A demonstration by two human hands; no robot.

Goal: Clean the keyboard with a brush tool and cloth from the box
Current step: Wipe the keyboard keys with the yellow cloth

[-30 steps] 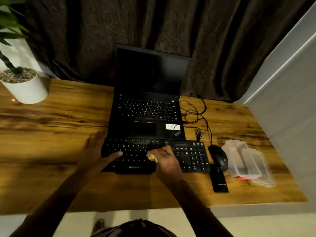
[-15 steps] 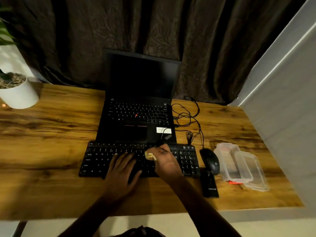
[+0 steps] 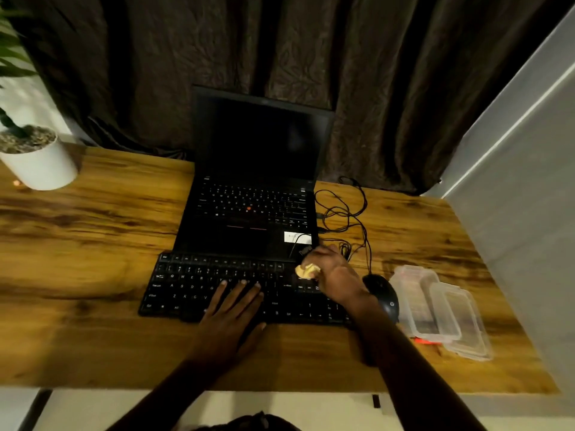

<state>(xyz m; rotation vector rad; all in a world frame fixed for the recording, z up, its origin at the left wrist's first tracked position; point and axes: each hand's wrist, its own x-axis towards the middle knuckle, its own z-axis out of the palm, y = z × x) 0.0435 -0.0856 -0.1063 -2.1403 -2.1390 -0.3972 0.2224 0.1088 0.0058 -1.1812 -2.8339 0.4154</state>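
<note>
- a black keyboard point(image 3: 217, 284) is laid flat on a wooden table point(image 3: 93, 244), at 6 o'clock of an open black laptop point(image 3: 258, 188) with a dark screen; its far edge is set just beside the laptop's front edge.
- the left hand point(image 3: 231, 312) is laid flat on the middle keys, fingers straight, slightly spread and pointed toward 12 o'clock; nothing is gripped by it.
- the right hand point(image 3: 334, 275) is seen at 2 o'clock of the left hand, over the keyboard's right part near its far edge.
- a small crumpled pale yellow cloth point(image 3: 306, 270) is clutched in the curled fingers of the right hand and held down at the keys.
- a black mouse point(image 3: 382, 295) is placed just beside the keyboard at 3 o'clock, partly covered by the right forearm.
- a clear plastic box point(image 3: 413, 300) is set at 3 o'clock of the mouse, with its lid point(image 3: 463, 325) laid against it at 4 o'clock.
- a small red-orange thing point(image 3: 426, 340) is seen at the box's near edge; what it is cannot be told.
- loose black cables point(image 3: 342, 213) are tangled at 3 o'clock of the laptop.
- a white plant pot point(image 3: 40, 163) is stood at 10 o'clock of the laptop, well apart from it.
</note>
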